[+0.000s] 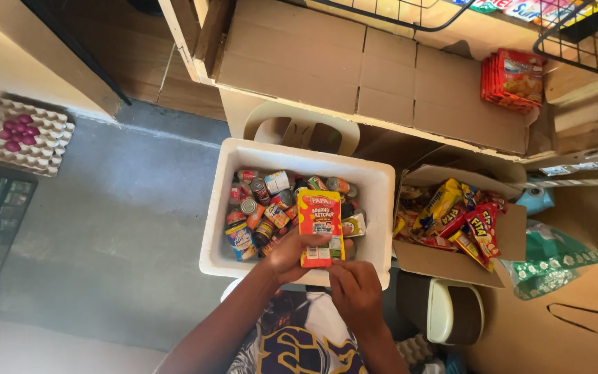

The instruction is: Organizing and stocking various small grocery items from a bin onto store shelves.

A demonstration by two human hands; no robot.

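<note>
My left hand [295, 255] holds the lower part of a flat yellow and red sauce pouch [320, 225], upright over a white foam box [243, 154]. My right hand [356, 289] is just below the pouch, its fingers bent toward the bottom corner; whether it touches the pouch I cannot tell. The foam box is full of several small cans and jars [261, 208] lying in a heap. Both forearms reach up from the bottom of the head view.
An open cardboard box [444, 262] of yellow and red snack packets [465, 221] stands right of the foam box. A cardboard-covered shelf [354, 69] with red packets [513, 79] is beyond. An egg tray [43, 149] holding pink eggs lies far left on the grey floor [126, 208]. A white plastic chair back [302, 125] shows behind the foam box.
</note>
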